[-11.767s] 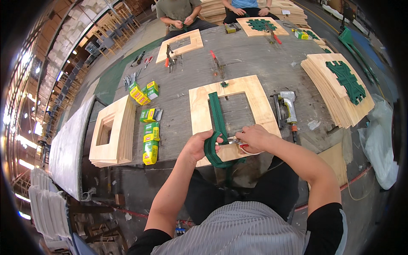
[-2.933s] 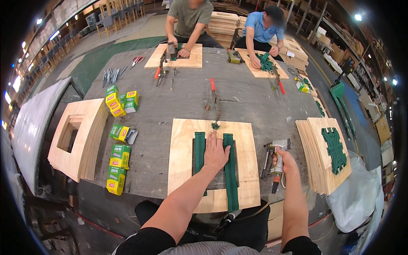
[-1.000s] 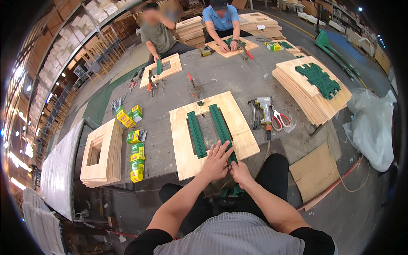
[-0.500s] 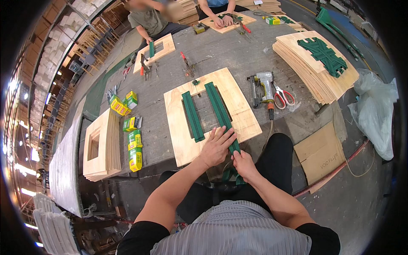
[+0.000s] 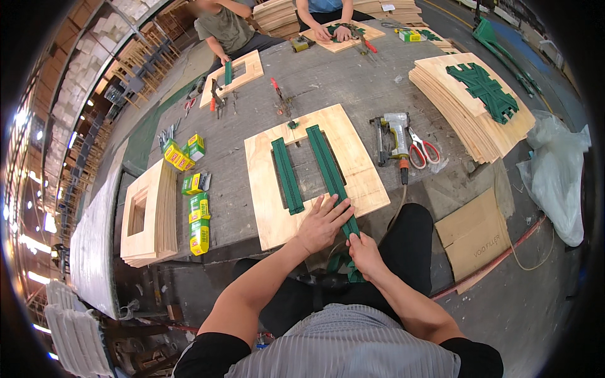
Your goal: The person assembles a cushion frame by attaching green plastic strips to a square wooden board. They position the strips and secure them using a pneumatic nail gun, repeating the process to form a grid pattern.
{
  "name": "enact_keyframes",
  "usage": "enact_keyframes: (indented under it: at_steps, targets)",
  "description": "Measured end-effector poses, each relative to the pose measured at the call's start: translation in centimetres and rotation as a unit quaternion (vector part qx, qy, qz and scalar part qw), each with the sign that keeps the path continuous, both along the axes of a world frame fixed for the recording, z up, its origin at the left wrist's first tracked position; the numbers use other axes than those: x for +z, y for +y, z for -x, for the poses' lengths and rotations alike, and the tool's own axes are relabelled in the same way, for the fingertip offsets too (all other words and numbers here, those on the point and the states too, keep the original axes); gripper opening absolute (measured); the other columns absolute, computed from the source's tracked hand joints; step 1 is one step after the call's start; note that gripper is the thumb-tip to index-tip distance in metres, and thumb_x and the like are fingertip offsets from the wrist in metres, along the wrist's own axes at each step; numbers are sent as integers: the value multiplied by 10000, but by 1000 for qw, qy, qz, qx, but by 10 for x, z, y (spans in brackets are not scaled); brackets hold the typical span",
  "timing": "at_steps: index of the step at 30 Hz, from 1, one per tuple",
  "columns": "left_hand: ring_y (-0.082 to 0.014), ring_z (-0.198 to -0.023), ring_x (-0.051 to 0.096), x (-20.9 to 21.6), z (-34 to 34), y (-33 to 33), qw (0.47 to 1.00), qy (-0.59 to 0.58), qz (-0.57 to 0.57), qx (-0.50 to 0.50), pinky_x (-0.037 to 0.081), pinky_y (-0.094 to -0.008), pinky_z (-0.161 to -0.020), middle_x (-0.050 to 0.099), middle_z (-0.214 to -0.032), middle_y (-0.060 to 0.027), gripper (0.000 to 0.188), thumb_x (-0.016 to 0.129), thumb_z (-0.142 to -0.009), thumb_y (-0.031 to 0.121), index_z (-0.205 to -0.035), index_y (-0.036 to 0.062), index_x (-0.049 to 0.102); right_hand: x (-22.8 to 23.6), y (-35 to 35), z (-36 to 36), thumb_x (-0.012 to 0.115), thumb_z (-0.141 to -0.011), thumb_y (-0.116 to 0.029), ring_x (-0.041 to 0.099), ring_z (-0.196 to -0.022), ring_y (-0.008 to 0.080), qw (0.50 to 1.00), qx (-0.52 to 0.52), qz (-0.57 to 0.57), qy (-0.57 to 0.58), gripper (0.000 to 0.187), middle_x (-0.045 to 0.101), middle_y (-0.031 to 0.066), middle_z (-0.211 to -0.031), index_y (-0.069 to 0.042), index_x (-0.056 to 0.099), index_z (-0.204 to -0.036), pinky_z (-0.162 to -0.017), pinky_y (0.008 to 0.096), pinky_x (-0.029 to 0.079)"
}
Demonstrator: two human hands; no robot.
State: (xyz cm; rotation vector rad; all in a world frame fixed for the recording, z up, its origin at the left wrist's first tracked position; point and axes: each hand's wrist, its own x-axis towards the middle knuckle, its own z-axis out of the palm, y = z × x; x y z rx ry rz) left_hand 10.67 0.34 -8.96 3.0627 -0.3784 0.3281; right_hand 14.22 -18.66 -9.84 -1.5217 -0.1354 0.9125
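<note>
A plywood frame [image 5: 265, 189] with a rectangular opening lies on the table in front of me. Two dark green webbing straps run lengthwise over that opening. The left strap [image 5: 288, 176] reaches from one edge of the opening to the other. The longer right strap [image 5: 328, 160] continues over the near edge of the board. My left hand [image 5: 324, 222] lies flat on this strap and the wood, fingers stretched out. Closed round the strap's near end, just off the board, is my right hand [image 5: 367, 253]. More green webbing [image 5: 353, 272] hangs below, by my lap.
To the right of the board lie a staple gun [image 5: 396, 135] with a hose and red-handled scissors [image 5: 423, 151]. Stacked panels [image 5: 466, 126] stand beyond, and stacked frames [image 5: 148, 214] at left near small yellow-green boxes [image 5: 199, 220]. Two co-workers sit across the table [image 5: 252, 120].
The view has shifted slightly. My hands keep their places on the strap, the left flat, the right gripping. Across the table, one co-worker's arm has moved near their head.
</note>
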Motion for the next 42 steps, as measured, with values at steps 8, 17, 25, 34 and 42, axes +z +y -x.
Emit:
enact_keyframes:
  at_steps: [8, 17, 25, 34, 42]
  targets:
    - [-360, -1496, 352, 0, 2, 3, 1000, 9, 10, -12, 234, -576, -1237, 377, -1635, -63, 720, 678, -859, 152, -1540, 202, 450, -28, 1, -1, 459, -1098, -268, 453, -556, 127, 997, 14, 60, -37, 340, 510, 25, -654, -28, 574, -887, -543, 329, 391]
    - [-363, -1407, 471, 9, 11, 4, 982, 1, 183, -43, 317, -532, -1212, 493, -1544, -101, 538, 661, -851, 98, -1385, 132, 617, -82, 18, -20, 444, -1098, -317, 625, -777, 397, 966, 60, 152, -199, 397, 629, 205, -790, 4, 587, -914, -735, 484, 475]
    - [-331, -1126, 670, -32, 66, -40, 860, 67, 480, 161, 543, -423, -962, 695, -1235, -163, 304, 633, -992, 238, -1235, 61, 682, -87, 28, -46, 433, -1099, -379, 636, -784, 403, 943, 148, 158, -254, 485, 651, 228, -804, 28, 627, -920, -730, 481, 485]
    - [-371, -1272, 584, -86, 7, -31, 770, 152, 594, 176, 437, -413, -1079, 639, -1336, -223, 527, 477, -1076, 434, -1377, 11, 564, -110, 20, -56, 485, -987, -149, 573, -1127, 542, 932, 174, 182, -260, 275, 651, 345, -1113, 42, 626, -1125, -951, 550, 468]
    - [-374, -1237, 591, -112, -10, -25, 862, 79, 484, 127, 426, -419, -1086, 639, -1357, -173, 568, 453, -1067, 533, -1340, 66, 627, -110, 31, -57, 492, -971, -140, 600, -1069, 538, 896, 221, 224, -314, 288, 643, 360, -1118, 80, 632, -1094, -933, 565, 493]
